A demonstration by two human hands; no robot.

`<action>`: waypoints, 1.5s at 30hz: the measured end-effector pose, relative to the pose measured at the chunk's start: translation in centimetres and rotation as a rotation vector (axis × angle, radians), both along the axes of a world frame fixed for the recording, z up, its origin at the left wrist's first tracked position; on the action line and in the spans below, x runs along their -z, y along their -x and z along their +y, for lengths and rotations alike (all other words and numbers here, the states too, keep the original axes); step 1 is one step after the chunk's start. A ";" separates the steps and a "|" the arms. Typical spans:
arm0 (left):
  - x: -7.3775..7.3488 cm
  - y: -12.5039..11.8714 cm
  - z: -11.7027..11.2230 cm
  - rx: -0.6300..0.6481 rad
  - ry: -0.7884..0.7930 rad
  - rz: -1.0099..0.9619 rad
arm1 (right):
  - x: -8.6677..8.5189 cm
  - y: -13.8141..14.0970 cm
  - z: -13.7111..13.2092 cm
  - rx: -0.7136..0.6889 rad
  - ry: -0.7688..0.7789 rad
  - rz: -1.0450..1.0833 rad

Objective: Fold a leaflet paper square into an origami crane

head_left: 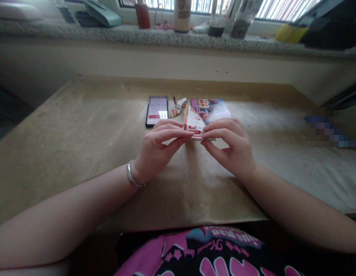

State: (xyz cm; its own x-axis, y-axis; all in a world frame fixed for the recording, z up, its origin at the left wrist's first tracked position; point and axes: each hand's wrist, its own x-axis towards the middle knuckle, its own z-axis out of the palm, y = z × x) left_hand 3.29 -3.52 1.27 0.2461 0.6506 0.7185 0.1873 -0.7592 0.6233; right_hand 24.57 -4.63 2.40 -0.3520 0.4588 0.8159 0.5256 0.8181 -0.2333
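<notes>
Both forearms angle inward over the table (80, 161), wrists raised, so that the fingertips nearly meet at a piece of folded paper (195, 123). The left hand (155, 147) pinches its left edge, fingers stretched flat and thumb underneath; the right hand (234, 147) grips the right edge with fingers bent and thumb below. The paper rises to a point between them. Just beyond the grip lie a phone (157, 109) to the left, a smaller folded paper piece (176, 109), and a colourful leaflet (214, 109) to the right. A bracelet (132, 174) circles the left wrist.
</notes>
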 end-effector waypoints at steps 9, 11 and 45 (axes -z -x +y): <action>0.0 0.4 0.5 0.001 -0.031 -0.038 | 0.1 -0.1 0.3 -0.023 -0.008 0.043; 0.0 0.4 0.5 -0.006 -0.034 -0.029 | 0.2 -0.2 0.3 -0.025 -0.003 0.048; -0.1 -0.1 -0.2 0.024 0.060 0.016 | -0.3 0.9 -0.3 0.013 0.036 0.050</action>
